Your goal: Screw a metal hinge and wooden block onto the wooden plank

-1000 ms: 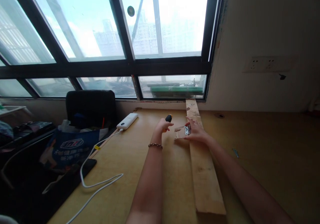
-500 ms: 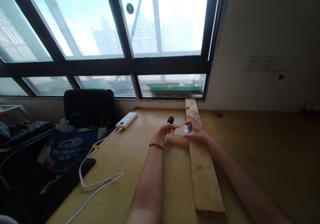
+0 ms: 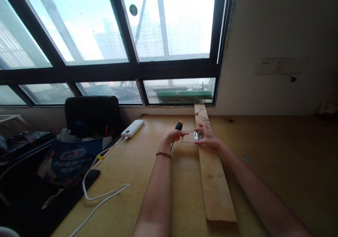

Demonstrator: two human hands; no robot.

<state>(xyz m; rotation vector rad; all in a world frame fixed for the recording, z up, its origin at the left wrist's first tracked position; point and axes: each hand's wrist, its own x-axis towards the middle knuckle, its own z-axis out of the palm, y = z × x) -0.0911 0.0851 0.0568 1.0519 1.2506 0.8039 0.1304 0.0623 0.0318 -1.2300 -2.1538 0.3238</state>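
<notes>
My left hand (image 3: pixel 171 136) is closed round a screwdriver (image 3: pixel 179 126) with a black and orange handle, its shaft pointing down. The same hand's thumb and fingers pinch the left end of a thin, see-through brownish piece (image 3: pixel 188 137). At that piece's right end is a small shiny metal hinge (image 3: pixel 196 135), gripped between the thumb and fingers of my right hand (image 3: pixel 208 137). Both hands are over the left side of a long wooden board (image 3: pixel 215 177). Whether the hinge touches the board I cannot tell.
The board lies on a wooden table (image 3: pixel 158 201). Right of it are some screws (image 3: pixel 246 158). A white power bank (image 3: pixel 132 128) with a white cable (image 3: pixel 105 197) sits at the left edge. Beyond that are a black chair (image 3: pixel 92 113) and a blue bag (image 3: pixel 70 163).
The view has shifted slightly. The hinge is tilted a little differently in my right hand; both hands keep their grips.
</notes>
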